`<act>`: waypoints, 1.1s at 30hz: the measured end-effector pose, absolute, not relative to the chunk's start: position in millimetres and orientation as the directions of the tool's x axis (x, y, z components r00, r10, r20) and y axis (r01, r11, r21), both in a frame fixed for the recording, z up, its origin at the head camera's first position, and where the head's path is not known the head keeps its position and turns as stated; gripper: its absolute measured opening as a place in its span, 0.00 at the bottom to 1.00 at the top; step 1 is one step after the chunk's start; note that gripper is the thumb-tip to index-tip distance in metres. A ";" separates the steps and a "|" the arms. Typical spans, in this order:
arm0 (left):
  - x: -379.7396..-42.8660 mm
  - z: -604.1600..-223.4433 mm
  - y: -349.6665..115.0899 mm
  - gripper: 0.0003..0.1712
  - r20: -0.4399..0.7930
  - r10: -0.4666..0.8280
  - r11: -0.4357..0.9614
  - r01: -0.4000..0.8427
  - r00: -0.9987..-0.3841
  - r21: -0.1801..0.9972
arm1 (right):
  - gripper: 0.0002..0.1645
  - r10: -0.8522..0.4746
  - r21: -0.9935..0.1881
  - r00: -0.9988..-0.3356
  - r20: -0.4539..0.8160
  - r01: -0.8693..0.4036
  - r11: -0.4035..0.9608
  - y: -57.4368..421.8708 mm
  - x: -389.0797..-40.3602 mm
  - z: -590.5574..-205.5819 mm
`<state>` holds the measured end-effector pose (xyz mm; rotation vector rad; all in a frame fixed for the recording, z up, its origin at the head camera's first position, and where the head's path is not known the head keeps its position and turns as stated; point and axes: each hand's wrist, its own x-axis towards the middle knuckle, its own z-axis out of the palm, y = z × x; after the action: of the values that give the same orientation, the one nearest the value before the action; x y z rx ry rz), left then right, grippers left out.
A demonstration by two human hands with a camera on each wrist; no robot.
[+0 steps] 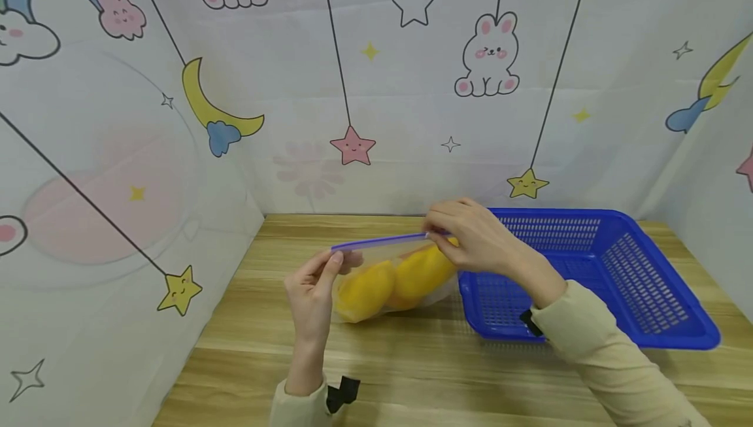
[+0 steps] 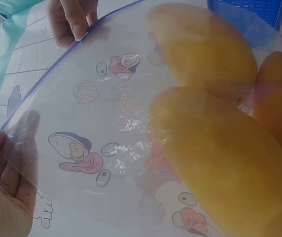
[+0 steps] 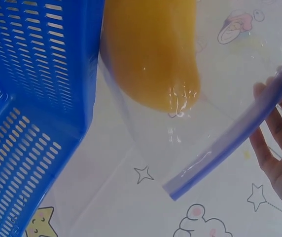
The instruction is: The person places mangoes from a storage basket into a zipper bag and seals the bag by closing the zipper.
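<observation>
A clear zip bag (image 2: 126,197) printed with cartoon figures and shells holds several yellow mangoes (image 1: 367,291), which hang low in it over the wooden table. Along its top runs a purple zip strip (image 1: 376,241), slanting up toward the right in the head view. My left hand (image 1: 312,286) pinches the strip's left end between thumb and fingers. Farther along, my right hand (image 1: 473,234) grips the strip at a small white slider (image 2: 81,36). In the right wrist view the strip's far end extends past the right hand's fingers (image 3: 274,126).
A blue plastic basket (image 1: 665,270) with slotted walls stands on the right of the wooden table (image 1: 247,322), close beside the bag. A white cloth (image 1: 282,87) with cartoon prints rises behind the table and along both sides.
</observation>
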<state>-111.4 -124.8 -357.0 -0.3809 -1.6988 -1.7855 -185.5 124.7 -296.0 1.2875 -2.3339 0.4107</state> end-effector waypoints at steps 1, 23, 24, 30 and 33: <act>-111.2 -356.9 -124.7 0.12 0.607 -0.245 0.036 0.619 -0.756 0.785 | 0.04 -0.721 -0.044 -0.468 0.510 -0.852 0.522 125.4 -185.4 -295.7; -113.2 -358.4 -126.2 0.12 0.623 -0.246 0.034 0.635 -0.743 0.771 | 0.04 -0.731 -0.010 -0.468 0.497 -0.845 0.534 143.4 -188.0 -297.1; -113.1 -358.3 -126.3 0.12 0.623 -0.247 0.034 0.635 -0.743 0.771 | 0.04 -0.730 -0.014 -0.470 0.496 -0.845 0.535 144.5 -188.3 -297.3; -112.6 -358.3 -126.9 0.12 0.619 -0.249 0.027 0.634 -0.745 0.773 | 0.04 -0.728 -0.014 -0.476 0.494 -0.841 0.541 150.0 -190.6 -299.5; -112.6 -358.7 -127.3 0.11 0.615 -0.254 0.029 0.630 -0.746 0.776 | 0.04 -0.726 -0.008 -0.477 0.495 -0.838 0.546 153.2 -191.3 -300.9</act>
<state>-112.6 -127.3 -358.7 -0.3856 -1.6782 -1.7858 -191.3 153.2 -300.9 1.2695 -2.3475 0.3461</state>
